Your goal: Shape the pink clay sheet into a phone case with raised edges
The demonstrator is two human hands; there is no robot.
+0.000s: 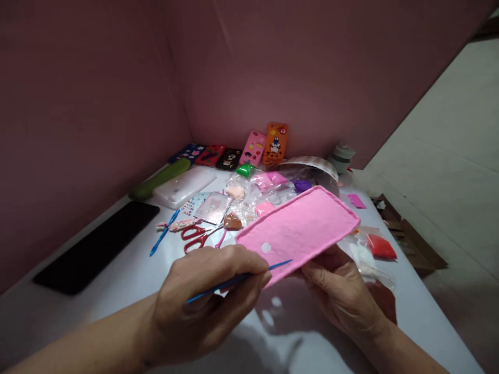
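My left hand (212, 298) is closed in a pen grip round a thin blue clay modelling tool (281, 264). The tool's pointed tip lies over the inner face of a pink clay-covered phone case (298, 221), near its lower edge; whether it touches I cannot tell. My right hand (343, 288) holds the case tilted above the table, thumb at its lower right edge and fingers hidden beneath. The case has a raised pink rim and a small round hole near its left end.
Behind the case lie bags of coloured clay (271, 180), red-handled scissors (195, 236) and another blue tool (163, 234). A black phone-like slab (99, 246) lies left. Decorated phone cases (276, 143) line the pink wall. A bag of red clay (381, 246) sits right.
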